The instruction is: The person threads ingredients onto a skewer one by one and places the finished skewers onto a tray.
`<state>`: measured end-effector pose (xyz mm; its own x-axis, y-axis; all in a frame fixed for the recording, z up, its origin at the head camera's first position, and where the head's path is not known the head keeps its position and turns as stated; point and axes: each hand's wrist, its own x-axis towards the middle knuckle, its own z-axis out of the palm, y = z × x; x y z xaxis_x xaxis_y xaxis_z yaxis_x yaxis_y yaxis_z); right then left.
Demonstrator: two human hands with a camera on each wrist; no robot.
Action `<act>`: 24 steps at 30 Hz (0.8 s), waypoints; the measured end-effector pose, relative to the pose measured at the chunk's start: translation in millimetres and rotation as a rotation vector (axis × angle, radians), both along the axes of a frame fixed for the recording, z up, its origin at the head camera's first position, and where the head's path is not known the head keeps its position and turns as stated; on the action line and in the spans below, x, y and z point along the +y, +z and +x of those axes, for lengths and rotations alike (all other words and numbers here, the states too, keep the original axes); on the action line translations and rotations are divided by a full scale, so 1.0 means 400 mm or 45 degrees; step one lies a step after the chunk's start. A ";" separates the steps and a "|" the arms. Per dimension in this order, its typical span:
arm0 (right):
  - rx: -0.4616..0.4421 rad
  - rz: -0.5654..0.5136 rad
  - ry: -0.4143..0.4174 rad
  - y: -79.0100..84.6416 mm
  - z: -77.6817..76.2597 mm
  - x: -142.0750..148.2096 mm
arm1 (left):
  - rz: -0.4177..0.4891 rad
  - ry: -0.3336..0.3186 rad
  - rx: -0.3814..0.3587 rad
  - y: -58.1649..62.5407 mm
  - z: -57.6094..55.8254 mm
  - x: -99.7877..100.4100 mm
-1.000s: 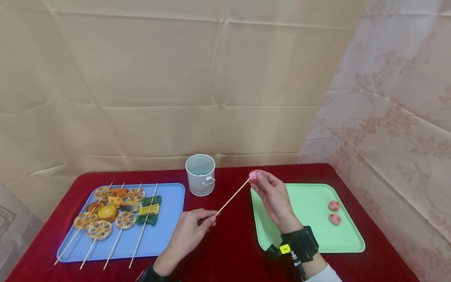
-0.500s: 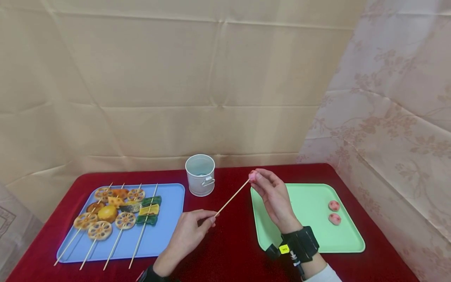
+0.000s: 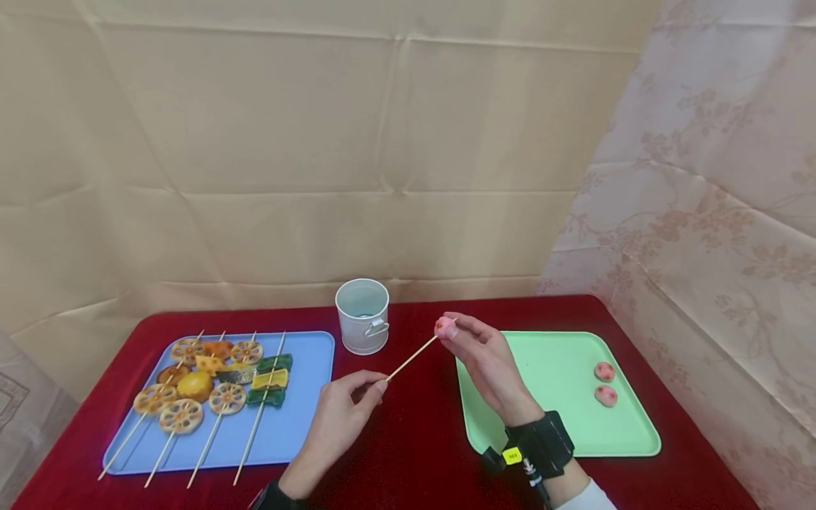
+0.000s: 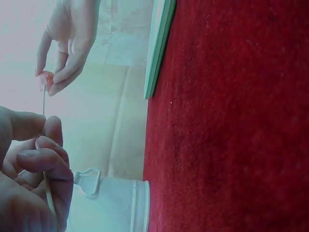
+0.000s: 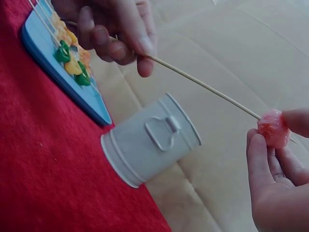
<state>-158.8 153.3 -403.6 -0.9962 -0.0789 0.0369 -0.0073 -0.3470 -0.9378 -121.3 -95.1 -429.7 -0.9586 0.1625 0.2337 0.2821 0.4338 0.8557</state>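
Note:
My left hand (image 3: 336,419) pinches a thin bamboo skewer (image 3: 411,358) between thumb and fingers, its lower end running back inside the palm in the left wrist view. The stick slants up to the right. On its upper part sits a pink, red-flecked ball-like food piece (image 3: 444,326), which the thumb and fingertips of my right hand (image 3: 489,368) pinch. Seen from the right wrist, the skewer's pointed tip (image 5: 293,140) sticks out beyond the pink piece (image 5: 273,129). Both hands are raised above the red cloth. Two similar pink pieces (image 3: 605,396) lie on a green tray (image 3: 548,404) at right.
A blue tray (image 3: 309,411) at left bears several finished-looking skewers of lotus root slices (image 3: 181,416), yellow and green pieces (image 3: 270,380). Behind the hands stands a small pale metal bucket (image 3: 362,329). Red cloth (image 3: 414,453) covers the table; a beige curtain hangs behind.
My right hand has moved left and slightly down, bringing the pink piece further along the skewer, so the tip now shows past it. My left hand has risen slightly.

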 end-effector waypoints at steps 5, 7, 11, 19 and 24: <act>-0.046 0.002 0.015 -0.006 0.006 -0.021 | 0.006 0.012 0.001 0.001 0.001 0.004; -0.064 0.032 0.021 -0.007 0.009 -0.028 | 0.017 0.009 -0.006 0.001 0.000 0.004; -0.087 0.093 0.044 -0.007 0.017 -0.041 | 0.033 0.016 -0.023 0.000 0.000 0.004; -0.068 0.261 0.130 -0.017 0.030 -0.067 | 0.092 0.014 -0.072 0.002 0.001 0.007; -0.082 0.297 0.172 -0.025 0.038 -0.086 | 0.108 0.016 -0.075 0.001 0.004 0.009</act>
